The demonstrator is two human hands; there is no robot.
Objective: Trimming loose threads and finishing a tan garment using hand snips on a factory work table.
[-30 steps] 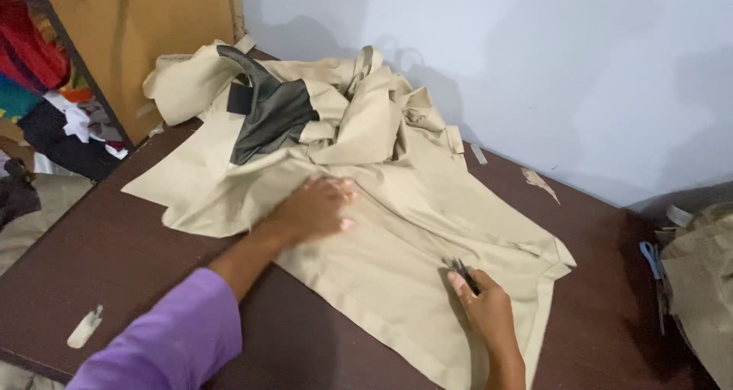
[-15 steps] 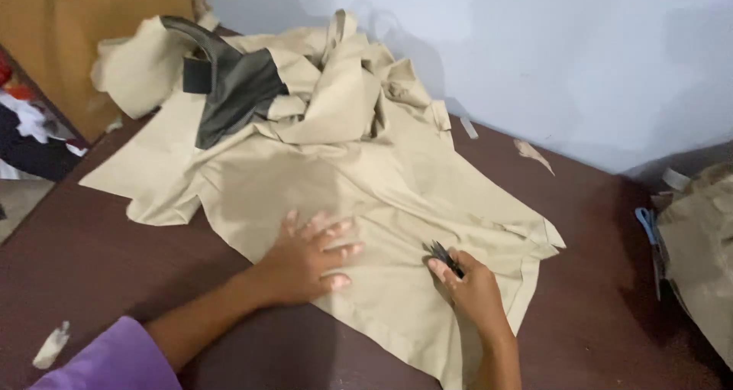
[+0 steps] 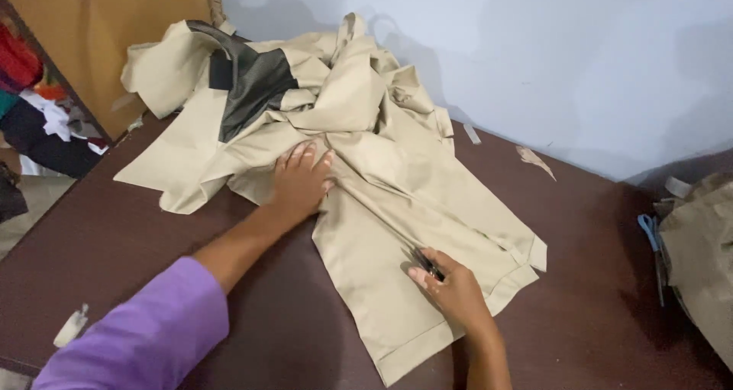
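Beige garment (image 3: 427, 207) lengthwise toward wearer, hem nearest

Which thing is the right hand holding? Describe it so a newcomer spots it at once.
On the dark brown table lies a beige garment. Near its lower hem, the right hand pinches a small dark tool, the only black metal thing on the pale cloth.

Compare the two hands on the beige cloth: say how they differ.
The left hand lies flat, fingers spread, holding nothing; the right hand is curled around a small dark tool. The left hand rests near the crumpled heap, the right hand nearer the hemmed edge. Both press on the beige cloth.
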